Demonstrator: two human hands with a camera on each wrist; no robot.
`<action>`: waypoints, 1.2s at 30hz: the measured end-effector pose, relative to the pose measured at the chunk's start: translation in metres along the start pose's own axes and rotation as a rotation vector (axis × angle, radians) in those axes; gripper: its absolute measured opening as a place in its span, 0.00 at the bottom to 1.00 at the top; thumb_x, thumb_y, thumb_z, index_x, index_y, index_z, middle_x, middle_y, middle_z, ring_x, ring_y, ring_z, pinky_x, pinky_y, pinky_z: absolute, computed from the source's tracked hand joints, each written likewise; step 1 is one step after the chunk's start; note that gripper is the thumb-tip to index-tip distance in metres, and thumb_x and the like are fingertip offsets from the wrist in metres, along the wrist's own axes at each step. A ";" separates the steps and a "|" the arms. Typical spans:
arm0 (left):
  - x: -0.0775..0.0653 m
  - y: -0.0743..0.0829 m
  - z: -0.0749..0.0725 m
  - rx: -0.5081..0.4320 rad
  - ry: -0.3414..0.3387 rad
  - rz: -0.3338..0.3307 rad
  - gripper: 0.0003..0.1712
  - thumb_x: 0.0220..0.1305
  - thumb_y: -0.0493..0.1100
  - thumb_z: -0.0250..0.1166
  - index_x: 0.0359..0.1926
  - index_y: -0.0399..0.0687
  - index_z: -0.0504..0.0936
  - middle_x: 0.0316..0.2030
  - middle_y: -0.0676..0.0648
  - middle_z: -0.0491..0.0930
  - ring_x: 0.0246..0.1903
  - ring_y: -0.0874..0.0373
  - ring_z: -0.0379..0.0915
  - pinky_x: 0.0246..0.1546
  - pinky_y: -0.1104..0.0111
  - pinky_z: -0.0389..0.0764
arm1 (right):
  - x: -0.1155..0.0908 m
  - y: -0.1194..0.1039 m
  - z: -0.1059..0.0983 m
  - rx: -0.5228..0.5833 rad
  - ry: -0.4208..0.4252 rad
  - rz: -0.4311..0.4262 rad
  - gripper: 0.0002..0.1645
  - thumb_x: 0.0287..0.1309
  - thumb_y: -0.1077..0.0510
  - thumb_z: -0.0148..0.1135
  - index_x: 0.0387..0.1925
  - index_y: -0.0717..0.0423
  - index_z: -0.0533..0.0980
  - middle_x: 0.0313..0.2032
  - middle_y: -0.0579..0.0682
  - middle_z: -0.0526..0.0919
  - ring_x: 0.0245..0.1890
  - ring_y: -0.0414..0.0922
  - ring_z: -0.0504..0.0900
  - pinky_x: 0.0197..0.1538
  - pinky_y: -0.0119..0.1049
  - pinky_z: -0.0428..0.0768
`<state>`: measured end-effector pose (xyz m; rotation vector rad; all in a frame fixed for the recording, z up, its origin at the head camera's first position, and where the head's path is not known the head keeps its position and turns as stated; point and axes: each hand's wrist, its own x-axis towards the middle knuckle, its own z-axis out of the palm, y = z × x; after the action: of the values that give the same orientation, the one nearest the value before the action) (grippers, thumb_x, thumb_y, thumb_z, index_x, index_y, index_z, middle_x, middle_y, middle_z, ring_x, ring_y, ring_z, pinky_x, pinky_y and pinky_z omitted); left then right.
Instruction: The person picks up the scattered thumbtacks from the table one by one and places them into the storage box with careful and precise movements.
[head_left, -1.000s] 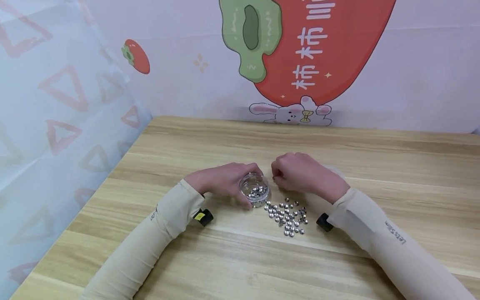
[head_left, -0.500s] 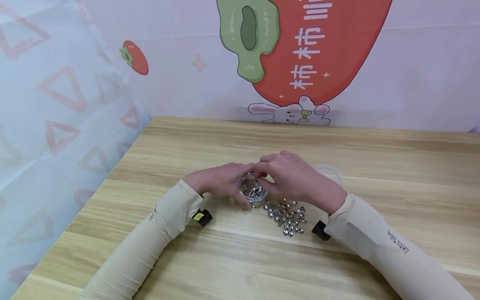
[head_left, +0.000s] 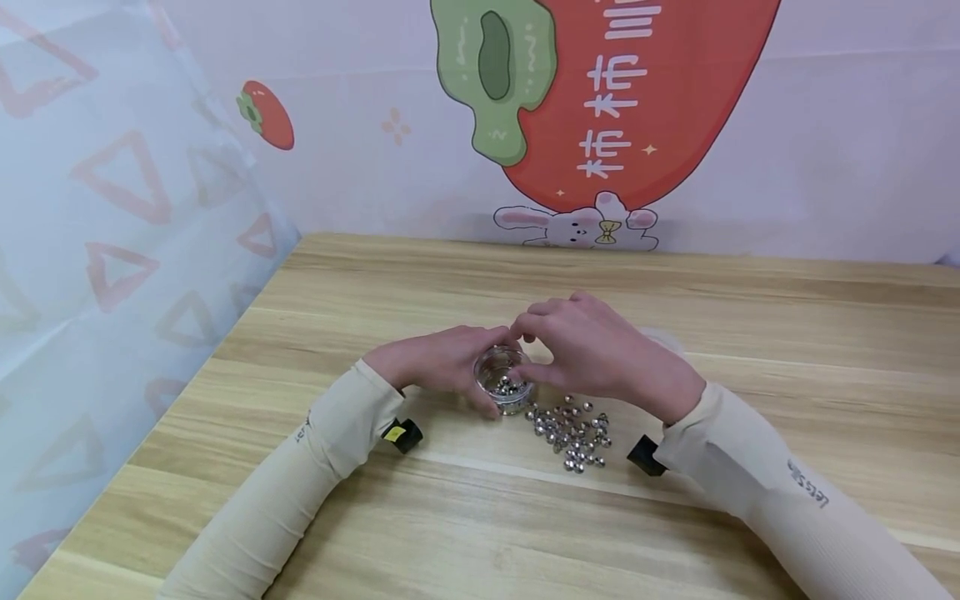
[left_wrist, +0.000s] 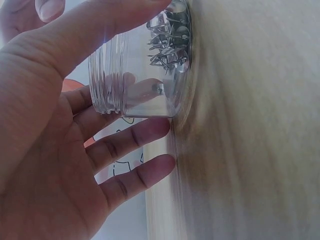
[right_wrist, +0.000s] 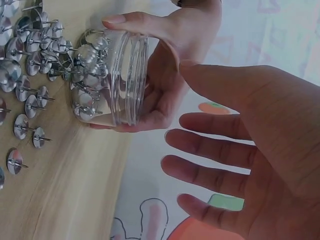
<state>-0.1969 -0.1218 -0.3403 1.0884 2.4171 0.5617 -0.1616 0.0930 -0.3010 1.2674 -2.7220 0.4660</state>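
Observation:
A clear, screw-necked plastic jar [head_left: 486, 368] stands on the table with silver thumbtacks [right_wrist: 87, 70] heaped at its bottom. My left hand [head_left: 442, 360] holds the jar from the left, thumb on the near side and fingers around the far side. Over the jar's mouth is my right hand [head_left: 592, 350], its thumb and fingers spread apart with nothing between them in the right wrist view. Loose thumbtacks [head_left: 573, 435] lie scattered on the table just right of the jar, many with their pins showing. One tack [left_wrist: 160, 89] appears apart from the heap inside the jar.
A clear round lid [head_left: 663, 337] lies behind my right wrist, partly hidden by it. Small black wrist cameras [head_left: 405, 435] hang under both sleeves. The wooden table [head_left: 420, 533] meets a printed backdrop [head_left: 360, 183] at its far edge.
My right hand has moved left from beside the jar to over its mouth, and its curled fingers have opened. The left hand keeps its hold on the jar.

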 end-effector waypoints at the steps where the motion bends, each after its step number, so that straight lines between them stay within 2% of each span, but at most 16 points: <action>1: 0.000 0.000 0.000 -0.005 0.000 -0.001 0.45 0.40 0.53 0.80 0.59 0.53 0.67 0.54 0.55 0.78 0.51 0.64 0.71 0.57 0.64 0.73 | 0.000 0.000 0.000 -0.003 -0.006 0.001 0.22 0.49 0.46 0.73 0.44 0.52 0.83 0.38 0.48 0.88 0.36 0.44 0.82 0.46 0.53 0.78; 7: 0.000 0.000 0.000 -0.015 0.006 -0.018 0.43 0.39 0.52 0.80 0.57 0.53 0.69 0.53 0.54 0.78 0.51 0.62 0.72 0.56 0.62 0.74 | -0.006 0.005 -0.002 -0.030 -0.032 0.007 0.17 0.49 0.47 0.72 0.38 0.52 0.85 0.34 0.48 0.89 0.32 0.43 0.82 0.43 0.52 0.79; 14: 0.000 -0.001 0.002 -0.018 0.005 -0.034 0.44 0.37 0.52 0.81 0.57 0.55 0.69 0.52 0.51 0.77 0.50 0.59 0.71 0.55 0.60 0.75 | -0.035 0.016 -0.002 -0.049 -0.105 0.069 0.13 0.50 0.50 0.71 0.35 0.52 0.85 0.33 0.47 0.88 0.32 0.43 0.83 0.44 0.51 0.78; 16: 0.001 0.000 0.003 -0.018 0.004 -0.030 0.44 0.38 0.53 0.81 0.57 0.54 0.69 0.52 0.51 0.77 0.50 0.59 0.71 0.55 0.60 0.75 | -0.040 0.018 0.000 -0.051 -0.113 0.066 0.09 0.49 0.53 0.71 0.32 0.51 0.85 0.30 0.44 0.87 0.28 0.41 0.82 0.42 0.50 0.78; 19: 0.000 0.000 0.002 -0.011 0.003 -0.035 0.44 0.38 0.53 0.80 0.57 0.54 0.69 0.52 0.51 0.77 0.50 0.58 0.71 0.55 0.60 0.75 | -0.043 0.021 0.004 -0.047 -0.133 0.058 0.02 0.48 0.56 0.70 0.26 0.49 0.84 0.23 0.40 0.83 0.20 0.37 0.76 0.35 0.44 0.79; 24: -0.001 0.001 0.001 -0.002 0.015 -0.040 0.44 0.38 0.52 0.81 0.57 0.53 0.69 0.52 0.50 0.77 0.51 0.57 0.71 0.56 0.58 0.75 | -0.043 0.021 0.006 -0.033 -0.209 0.065 0.10 0.47 0.60 0.68 0.17 0.45 0.78 0.13 0.37 0.73 0.13 0.36 0.67 0.21 0.35 0.71; 29: -0.002 0.001 0.001 -0.004 0.017 -0.039 0.44 0.38 0.52 0.81 0.57 0.53 0.69 0.52 0.50 0.77 0.51 0.58 0.71 0.56 0.59 0.75 | -0.043 0.022 0.011 -0.017 -0.259 0.074 0.13 0.47 0.62 0.66 0.15 0.44 0.77 0.13 0.37 0.72 0.13 0.36 0.66 0.20 0.34 0.70; 36: -0.002 0.001 0.002 0.000 0.017 -0.041 0.43 0.38 0.52 0.81 0.56 0.54 0.70 0.51 0.51 0.78 0.50 0.59 0.71 0.55 0.60 0.75 | -0.042 0.024 0.017 -0.016 -0.265 0.083 0.15 0.47 0.64 0.65 0.13 0.44 0.74 0.12 0.37 0.70 0.13 0.36 0.64 0.21 0.33 0.67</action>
<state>-0.1938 -0.1226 -0.3410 1.0362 2.4483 0.5591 -0.1520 0.1328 -0.3315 1.3011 -2.9980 0.3011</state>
